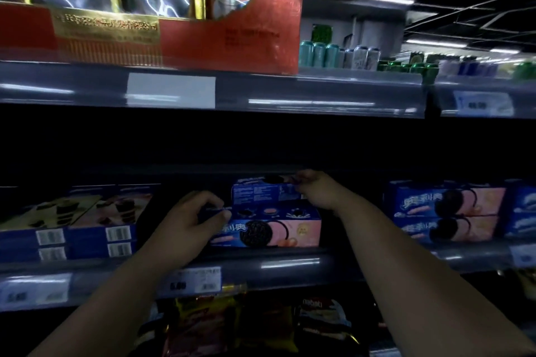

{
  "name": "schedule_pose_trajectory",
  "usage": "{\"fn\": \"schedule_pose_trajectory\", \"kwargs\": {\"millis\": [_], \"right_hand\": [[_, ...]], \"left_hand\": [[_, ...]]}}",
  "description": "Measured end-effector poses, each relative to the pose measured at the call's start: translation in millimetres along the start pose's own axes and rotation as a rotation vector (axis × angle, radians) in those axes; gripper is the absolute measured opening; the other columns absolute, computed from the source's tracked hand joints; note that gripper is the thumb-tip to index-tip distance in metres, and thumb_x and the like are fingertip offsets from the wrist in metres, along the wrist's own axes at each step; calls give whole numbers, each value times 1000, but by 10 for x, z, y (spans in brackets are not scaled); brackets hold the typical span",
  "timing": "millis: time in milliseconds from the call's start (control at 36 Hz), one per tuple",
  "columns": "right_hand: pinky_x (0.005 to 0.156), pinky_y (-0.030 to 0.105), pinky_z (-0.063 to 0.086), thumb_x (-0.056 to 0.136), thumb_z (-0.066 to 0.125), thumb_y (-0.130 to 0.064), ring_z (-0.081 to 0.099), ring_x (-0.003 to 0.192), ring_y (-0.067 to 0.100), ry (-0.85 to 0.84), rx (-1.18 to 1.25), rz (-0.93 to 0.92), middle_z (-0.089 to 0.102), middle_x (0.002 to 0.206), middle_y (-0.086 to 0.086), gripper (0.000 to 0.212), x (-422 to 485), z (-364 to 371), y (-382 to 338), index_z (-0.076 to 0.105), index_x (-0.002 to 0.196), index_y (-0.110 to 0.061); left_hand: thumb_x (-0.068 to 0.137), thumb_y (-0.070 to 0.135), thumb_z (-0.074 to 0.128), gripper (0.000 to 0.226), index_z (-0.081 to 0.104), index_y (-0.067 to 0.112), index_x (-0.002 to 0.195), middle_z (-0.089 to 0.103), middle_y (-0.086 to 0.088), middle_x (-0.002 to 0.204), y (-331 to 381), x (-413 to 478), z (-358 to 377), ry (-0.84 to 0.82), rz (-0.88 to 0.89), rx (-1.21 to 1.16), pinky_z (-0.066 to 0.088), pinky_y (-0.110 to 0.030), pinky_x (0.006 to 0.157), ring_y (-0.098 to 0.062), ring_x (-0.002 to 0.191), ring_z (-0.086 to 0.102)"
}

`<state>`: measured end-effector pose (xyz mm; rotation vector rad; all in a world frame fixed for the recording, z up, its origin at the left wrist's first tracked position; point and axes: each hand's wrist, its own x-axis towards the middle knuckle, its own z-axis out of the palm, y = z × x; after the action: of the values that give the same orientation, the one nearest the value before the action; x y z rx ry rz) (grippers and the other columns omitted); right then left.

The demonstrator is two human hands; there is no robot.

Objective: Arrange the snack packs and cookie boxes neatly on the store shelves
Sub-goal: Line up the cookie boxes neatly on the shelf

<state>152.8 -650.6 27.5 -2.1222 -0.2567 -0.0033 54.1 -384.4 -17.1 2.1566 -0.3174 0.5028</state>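
Note:
On the middle shelf (290, 265) a blue and pink cookie box (272, 229) stands facing me. My left hand (191, 220) grips its upper left corner. A second blue cookie box (261, 193) lies on top of it, tilted back, and my right hand (314, 188) is closed on its right end. Two stacked boxes of the same kind (446, 211) sit further right. Flat blue boxes (72, 223) are stacked at the left.
A large red and gold gift box (174, 9) fills the upper shelf (319, 93), with drink cans (339, 56) behind it to the right. Snack packs (232, 324) sit on the lowest shelf below my arms. Price tags (197, 281) line the shelf edges.

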Motion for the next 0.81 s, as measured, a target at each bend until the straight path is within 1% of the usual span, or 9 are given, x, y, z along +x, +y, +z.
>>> {"fn": "schedule_pose_trajectory", "kwargs": {"millis": [83, 194, 333, 444, 500, 583, 639, 722, 806], "right_hand": [[77, 28, 55, 93, 56, -3, 63, 100, 18, -58, -48, 38, 61, 123, 2, 30, 86, 4, 30, 57, 119, -20], [87, 34, 56, 86, 66, -8, 65, 103, 20, -108, -87, 67, 61, 126, 1, 45, 146, -8, 113, 60, 127, -25], [62, 18, 53, 92, 59, -1, 64, 86, 15, -49, -116, 61, 67, 114, 6, 36, 99, -78, 121, 61, 123, -18], [82, 29, 54, 93, 65, -20, 65, 98, 19, 34, -139, 28, 68, 111, 6, 13, 93, -112, 149, 69, 105, -19], [81, 27, 49, 93, 66, -28, 62, 106, 20, 68, -138, 18, 64, 122, 5, 28, 92, -103, 156, 64, 119, -17], [81, 27, 50, 94, 62, -40, 60, 109, 21, 31, -92, 69, 55, 138, 9, 65, 104, -57, 180, 38, 148, -14], [82, 29, 51, 96, 58, -41, 61, 106, 21, 18, -104, 90, 56, 137, 11, 62, 103, -22, 188, 39, 147, -11], [69, 26, 50, 98, 58, -28, 63, 92, 19, 33, -58, 123, 65, 117, 12, 42, 86, 23, 195, 53, 133, -7], [61, 25, 50, 94, 64, -15, 65, 82, 18, 7, -27, 174, 66, 101, 9, 36, 51, 44, 194, 56, 128, -6]], "left_hand": [[91, 43, 59, 15, 62, 35, 103, 60, 11, 109, 112, 141, -39, -29, -111, -20, 50, -25, 72, -10, 90, 63], [87, 47, 66, 48, 52, 34, 132, 56, 5, 128, 169, 488, -54, -111, -229, 153, 47, -32, 94, -17, 110, 58], [85, 40, 70, 67, 42, 28, 145, 46, -4, 145, 204, 818, -16, -224, -393, 119, 41, -32, 98, -24, 122, 50], [88, 34, 66, 68, 37, 23, 149, 41, -7, 150, 144, 903, 50, -250, -440, 117, 38, -31, 97, -27, 127, 45], [91, 30, 63, 61, 39, 18, 146, 45, -9, 145, 132, 929, 66, -219, -453, 107, 38, -31, 90, -26, 116, 49], [95, 27, 59, 52, 43, 14, 142, 50, -13, 139, 109, 963, 53, -155, -492, 20, 38, -31, 84, -23, 102, 49], [96, 36, 57, 50, 46, 14, 139, 50, -13, 140, 87, 975, 37, -118, -515, -44, 38, -33, 87, -24, 105, 50], [91, 60, 51, 67, 41, 20, 145, 44, -12, 149, 77, 1001, 12, -89, -545, -158, 32, -41, 99, -32, 130, 44], [84, 72, 48, 79, 39, 27, 147, 45, -12, 148, 83, 1010, 1, -105, -565, -247, 27, -50, 109, -35, 135, 39]]}}
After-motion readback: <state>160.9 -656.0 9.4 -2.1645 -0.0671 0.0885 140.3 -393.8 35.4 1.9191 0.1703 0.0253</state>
